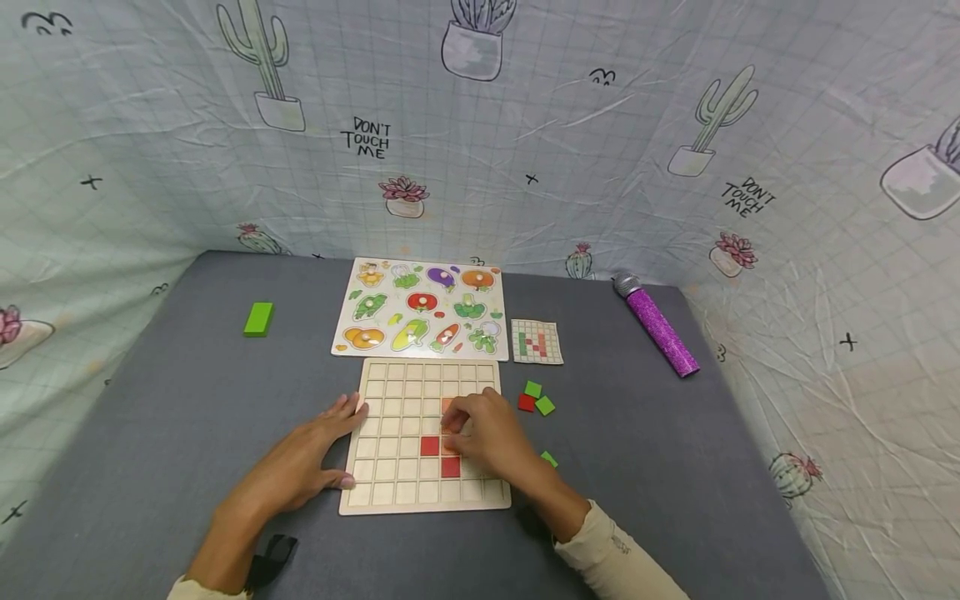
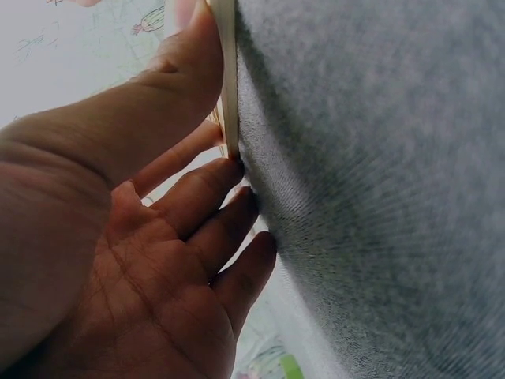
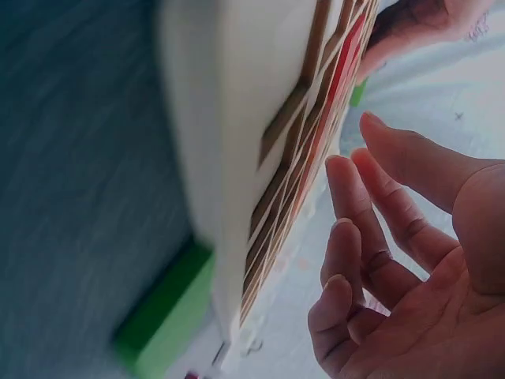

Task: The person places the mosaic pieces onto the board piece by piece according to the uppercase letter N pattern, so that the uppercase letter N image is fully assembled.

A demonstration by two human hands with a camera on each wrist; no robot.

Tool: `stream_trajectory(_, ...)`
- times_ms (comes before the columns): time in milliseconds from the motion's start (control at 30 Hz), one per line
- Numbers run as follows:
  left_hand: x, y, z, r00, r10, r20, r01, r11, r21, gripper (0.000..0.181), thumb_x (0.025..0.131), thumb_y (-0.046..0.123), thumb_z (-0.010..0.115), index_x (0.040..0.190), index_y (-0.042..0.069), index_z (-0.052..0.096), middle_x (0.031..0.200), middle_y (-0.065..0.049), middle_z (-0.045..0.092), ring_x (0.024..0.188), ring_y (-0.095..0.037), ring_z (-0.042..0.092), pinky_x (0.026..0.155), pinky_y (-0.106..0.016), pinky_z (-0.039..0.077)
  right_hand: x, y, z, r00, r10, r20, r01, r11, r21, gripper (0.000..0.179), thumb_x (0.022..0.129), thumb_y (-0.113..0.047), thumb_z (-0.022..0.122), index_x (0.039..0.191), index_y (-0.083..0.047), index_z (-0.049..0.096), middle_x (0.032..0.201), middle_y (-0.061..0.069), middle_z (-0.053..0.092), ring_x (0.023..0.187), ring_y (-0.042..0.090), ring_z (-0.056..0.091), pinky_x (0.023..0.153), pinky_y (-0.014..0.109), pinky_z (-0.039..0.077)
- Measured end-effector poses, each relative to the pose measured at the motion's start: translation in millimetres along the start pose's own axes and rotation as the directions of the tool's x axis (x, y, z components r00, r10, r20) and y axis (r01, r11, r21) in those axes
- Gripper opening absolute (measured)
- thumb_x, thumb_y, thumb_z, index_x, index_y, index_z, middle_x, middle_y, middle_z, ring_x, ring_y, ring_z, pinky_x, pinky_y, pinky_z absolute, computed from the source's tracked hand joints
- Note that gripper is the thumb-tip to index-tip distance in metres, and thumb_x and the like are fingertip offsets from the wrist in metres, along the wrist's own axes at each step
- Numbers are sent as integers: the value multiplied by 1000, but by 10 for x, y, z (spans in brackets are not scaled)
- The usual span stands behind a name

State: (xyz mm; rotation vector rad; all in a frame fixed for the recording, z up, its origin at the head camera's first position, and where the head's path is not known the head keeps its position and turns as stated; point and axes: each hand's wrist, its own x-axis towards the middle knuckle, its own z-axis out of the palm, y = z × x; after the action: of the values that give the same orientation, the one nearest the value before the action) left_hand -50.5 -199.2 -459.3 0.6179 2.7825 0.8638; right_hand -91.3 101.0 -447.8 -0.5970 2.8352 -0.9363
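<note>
A pale wooden grid board lies in front of me. At its left side rests my left hand, thumb and fingertips against the edge; the left wrist view shows these fingers extended along the board's edge. Over the right half of the grid hovers my right hand, fingers loosely bent. Between thumb and fingertips there is a gap with nothing in it in the right wrist view. Two red tiles sit in grid cells near the fingertips. An orange tile shows beside the hand, which partly hides the orange tiles.
Right of the board lie loose green tiles and a red tile. A small pattern card is above them. Behind the board is a vegetable puzzle. A green block lies far left, a purple microphone far right.
</note>
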Motion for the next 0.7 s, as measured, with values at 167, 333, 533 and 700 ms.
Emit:
stream_trajectory(167,-7,-8,1,1000,-5,-3,5,1000,-5,99,76,21,94,160,3,46,171,-21,35,158,-47,34,118,-66,38,-43,147,-122,999,-2,-51,3,1000,15,17,82,-10,92,94,-15,81,90,-2,78,87,18,58,75,29,45)
stream_trajectory(333,-10,-12,6,1000,-1,-7,1,1000,-1,98,75,21,94,160,3,47,171,-21,36,157,-46,35,118,-66,38,-78,302,-255,994,47,-97,-48,999,-16,22,81,-8,92,99,-15,82,94,0,79,84,18,57,71,28,44)
stream_trajectory(533,-9,-9,11,1000,0,-9,0,1000,-2,98,75,20,94,160,3,47,171,-21,36,157,-46,35,118,-65,38,-107,494,-405,987,95,-129,-99,995,-27,27,80,-7,92,104,-14,82,97,4,78,86,23,59,75,34,47)
stream_trajectory(700,-5,-1,12,1000,-1,-4,1,1000,-8,98,76,20,94,160,3,47,170,-21,37,157,-47,35,118,-66,38,-110,685,-491,978,138,-155,-150,986,-69,29,80,-7,93,106,-15,81,104,2,79,95,26,63,83,42,53)
